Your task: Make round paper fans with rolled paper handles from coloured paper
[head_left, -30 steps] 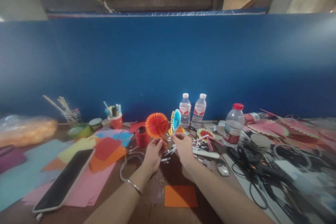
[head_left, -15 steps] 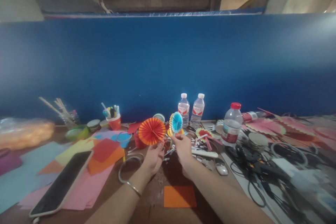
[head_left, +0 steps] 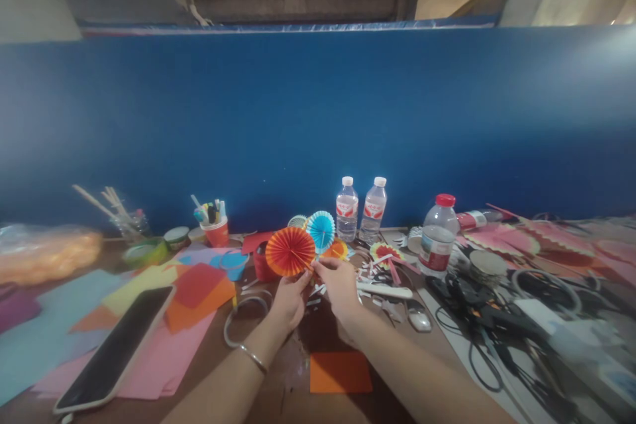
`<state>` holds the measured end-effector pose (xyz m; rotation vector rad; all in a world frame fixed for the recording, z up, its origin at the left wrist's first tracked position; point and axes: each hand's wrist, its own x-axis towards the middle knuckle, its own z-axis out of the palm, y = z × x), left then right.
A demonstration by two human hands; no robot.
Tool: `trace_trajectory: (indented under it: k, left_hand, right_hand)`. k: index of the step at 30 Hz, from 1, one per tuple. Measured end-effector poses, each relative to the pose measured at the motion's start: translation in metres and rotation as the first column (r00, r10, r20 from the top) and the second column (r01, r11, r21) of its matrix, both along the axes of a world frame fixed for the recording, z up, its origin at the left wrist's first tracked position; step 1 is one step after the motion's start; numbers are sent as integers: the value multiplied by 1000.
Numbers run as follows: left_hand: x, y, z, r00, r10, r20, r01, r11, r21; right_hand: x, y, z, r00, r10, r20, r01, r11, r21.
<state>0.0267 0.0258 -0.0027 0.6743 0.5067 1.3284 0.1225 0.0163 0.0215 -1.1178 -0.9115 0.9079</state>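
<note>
An orange-red pleated paper rosette (head_left: 290, 252) is held up by my left hand (head_left: 291, 299), its fingers pinched at the rosette's lower edge. My right hand (head_left: 336, 283) pinches below a smaller blue pleated paper rosette (head_left: 320, 231) with a pale rim. The two rosettes stand side by side, facing me, and their edges meet or overlap; I cannot tell if they touch. My fingertips come close together under them, and the lower holding points are partly hidden. Below my hands an orange paper rectangle (head_left: 340, 372) lies flat on the brown table (head_left: 293, 392).
Coloured paper sheets (head_left: 154, 358) and a phone (head_left: 116, 348) lie at left. A cup of pens (head_left: 216, 232) and two water bottles (head_left: 347, 212) stand behind. Paper scraps, a red-capped bottle (head_left: 440, 238) and tangled black cables (head_left: 477, 311) fill the right. A blue partition (head_left: 298, 112) rises behind.
My right hand has moved left, bringing the blue rosette beside the orange-red one and turning it to face me. The orange-red rosette has shifted slightly right and down.
</note>
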Motion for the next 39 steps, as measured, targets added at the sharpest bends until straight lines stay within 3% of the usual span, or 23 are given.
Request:
trace_trajectory:
  k: [4,11,19,22,26,30,34,39]
  left_hand:
    - [-2,3,1,999,35,26,-34,999,-20]
    - [-4,2,8,994,79,69,-76,996,-37]
    - [-8,4,7,992,121,39,-120,992,-39]
    - [-9,5,3,996,91,20,-90,995,-43]
    - [-9,5,0,997,69,25,-68,997,-26]
    - [-10,6,1,998,43,46,-43,999,-5]
    - [-11,6,3,996,39,81,-42,999,32]
    - [-11,6,4,996,55,75,-58,997,44]
  right_hand:
    - [-2,-4,1,999,18,-34,-17,1000,25]
    - [3,-2,3,984,-99,-148,115,988,99]
    - [0,-14,7,960,-46,276,19,995,101]
    - [-2,-18,4,863,-83,498,-44,970,238]
    - [1,-18,0,701,-184,689,-169,895,412]
    - [4,-16,-4,612,-252,750,-230,851,473]
    - [3,-15,-9,631,-286,721,-215,829,517]
    - [5,-16,-12,628,-287,724,-170,857,487]
